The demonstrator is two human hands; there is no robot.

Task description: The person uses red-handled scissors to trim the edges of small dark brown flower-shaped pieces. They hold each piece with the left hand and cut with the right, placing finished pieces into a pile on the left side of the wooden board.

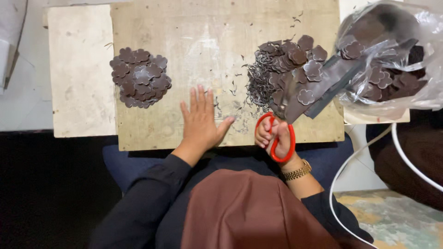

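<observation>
Left edge: a pale slab (80, 74) lies beside the wooden board (184, 27), their long sides touching; dark floor below.
Left pile: flat brown flower-shaped cutouts (140, 77), overlapping in a loose heap near the board's left side, well apart from everything else.
Open room: bare, scuffed wood runs between the left pile and the centre, with thin dark trimmings scattered over it.
Left hand (200, 122): flat on the board, palm down, fingers spread; its grip is open and has hold of nothing.
Near edge: the board's front edge sits over the person's lap; both wrists cross it.
Right hand (274, 136): its grip is closed through the red loops of the scissors (279, 122); the blades point up into the pile, and how far they are open is hard to make out.
Right pile: more flower cutouts (300, 62), with a tangle of curly offcuts (258, 85) at its left.
Strips: dark flat strips (332, 80) reach from the scissors into the bag.
Right edge: a clear crinkled plastic bag (415, 92) overhangs the board; its contents blur behind glare and the frame crops it.
Below: a white cable (350, 161) curves past.
</observation>
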